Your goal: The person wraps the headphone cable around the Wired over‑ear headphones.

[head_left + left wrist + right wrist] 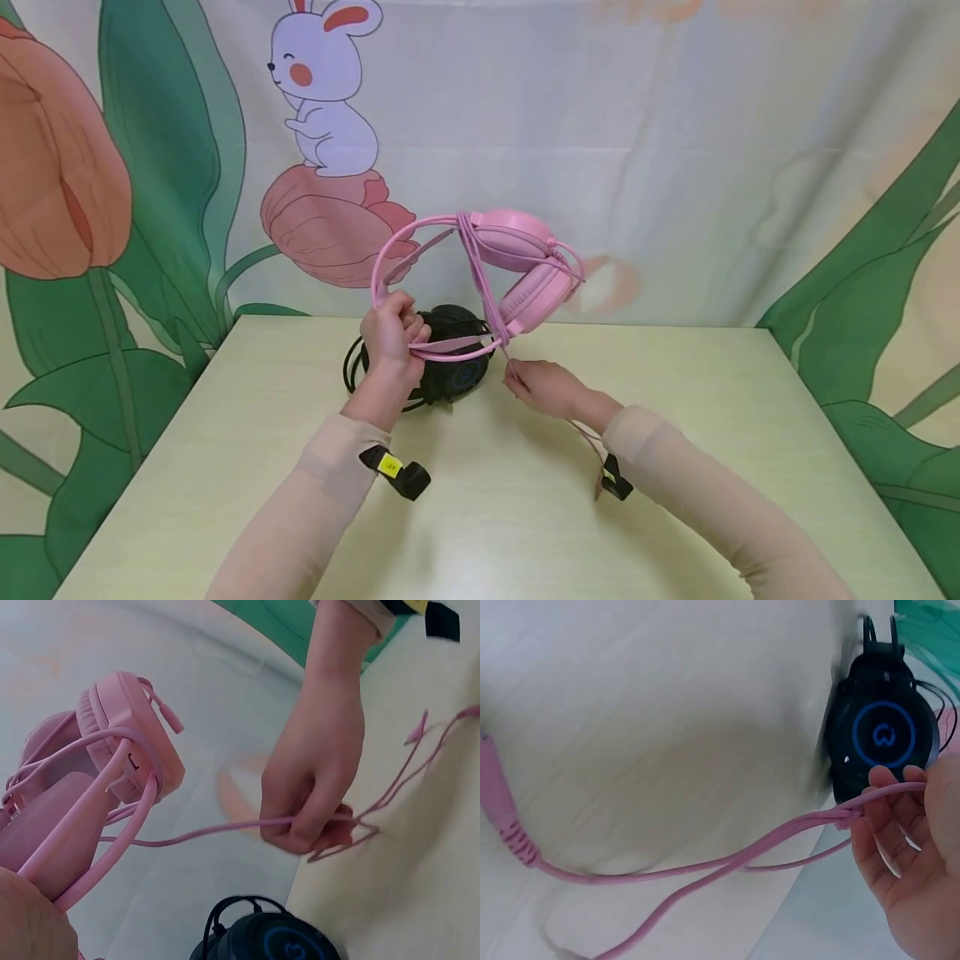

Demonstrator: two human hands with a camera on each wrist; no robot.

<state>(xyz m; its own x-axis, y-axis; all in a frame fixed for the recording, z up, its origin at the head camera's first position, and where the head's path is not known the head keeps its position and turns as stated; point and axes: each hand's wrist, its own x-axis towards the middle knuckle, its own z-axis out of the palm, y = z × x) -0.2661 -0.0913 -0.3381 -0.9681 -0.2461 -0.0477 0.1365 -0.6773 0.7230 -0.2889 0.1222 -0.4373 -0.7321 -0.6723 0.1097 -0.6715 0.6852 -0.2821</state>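
Broadly, table (675, 467): under both forearms, pale wood.
Pink headset (517, 267): raised above and just beyond both hands, band arching leftward, cups up right.
Black headset (453, 367): flat on table, between hands, behind left one.
Left hand (392, 333): clamped round pink band, nearer.
Right hand (542, 387): pinching pink cable (187, 836), drawn taut toward cups.
Plug (499, 795): right wrist view only.

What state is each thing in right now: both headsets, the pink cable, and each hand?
Pink headset: lifted off the table, cable looped round its band.
Pink cable: partly wound, the free end trailing over the table.
Black headset: lying on the table, untouched.
Left hand: grips the pink headband.
Right hand: fingers pinch the pink cable.
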